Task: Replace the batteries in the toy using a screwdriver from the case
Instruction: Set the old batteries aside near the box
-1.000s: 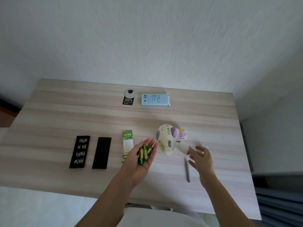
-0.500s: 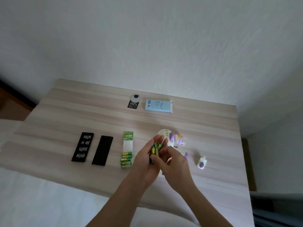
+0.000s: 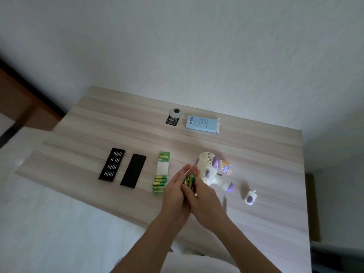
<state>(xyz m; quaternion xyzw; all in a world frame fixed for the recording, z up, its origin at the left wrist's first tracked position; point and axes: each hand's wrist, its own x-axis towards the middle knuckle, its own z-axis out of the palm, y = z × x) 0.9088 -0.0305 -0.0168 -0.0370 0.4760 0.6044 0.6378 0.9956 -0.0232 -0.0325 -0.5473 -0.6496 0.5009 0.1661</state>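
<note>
I stand at a pale wood-grain table (image 3: 94,133) pushed against a plain white wall (image 3: 197,46), in dim light. My left hand (image 3: 176,192) is nearly flat, fingers straight, and cradles a few green batteries (image 3: 189,179) in its palm. My right hand (image 3: 205,202) meets it from the 3 o'clock side, its fingers curled down and pinching those batteries. The toy (image 3: 209,172), cream with purple spots and a purple-tipped handle, lies on its side just beyond my hands at 1 o'clock. Its small cover (image 3: 250,197) lies apart from it at 3 o'clock. A thin grey tool (image 3: 226,203), too blurred to name, lies beside my right wrist. At 9 o'clock, just beside my left hand, lies a pack (image 3: 160,183) of green batteries. Further out that way are the open case's bit tray (image 3: 111,164) and black lid (image 3: 133,170). A blue box (image 3: 201,124) and a black tag (image 3: 173,117) sit at 12 o'clock by the wall.
</note>
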